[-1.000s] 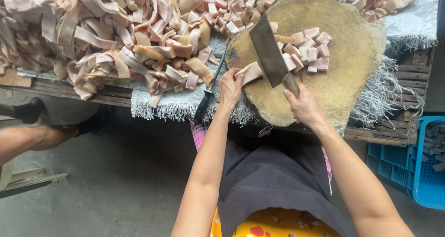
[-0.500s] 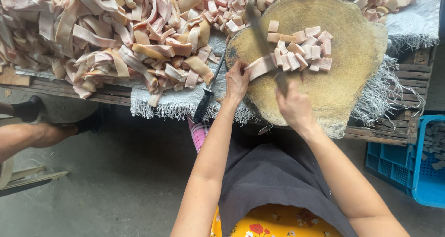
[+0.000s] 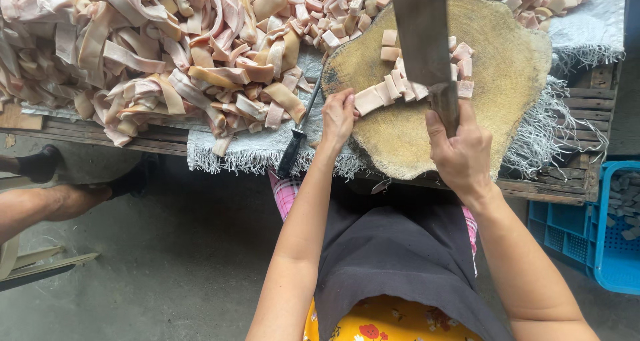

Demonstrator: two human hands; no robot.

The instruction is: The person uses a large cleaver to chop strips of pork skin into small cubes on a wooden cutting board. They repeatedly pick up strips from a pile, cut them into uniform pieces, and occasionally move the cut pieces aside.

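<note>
Two hands on the chopping block (image 3: 487, 134), a round wooden slab sitting on a fringed grey cloth (image 3: 240, 156). Right hand (image 3: 460, 151) is fisted tight round the handle of a cleaver (image 3: 423, 44), blade raised above the block, tip out of frame. Left hand (image 3: 338, 114) is curled, fingertips pinning the near end of a pale pink strip (image 3: 373, 98) at the block's left edge. Cut cubes (image 3: 460, 61) lie just beyond the strip, under the blade. Big heap of uncut strips (image 3: 153, 54) covers the table to the left. Black-handled knife (image 3: 299, 138) lies on the cloth between heap and block. Blue crate (image 3: 603, 248) on the floor at right
</note>
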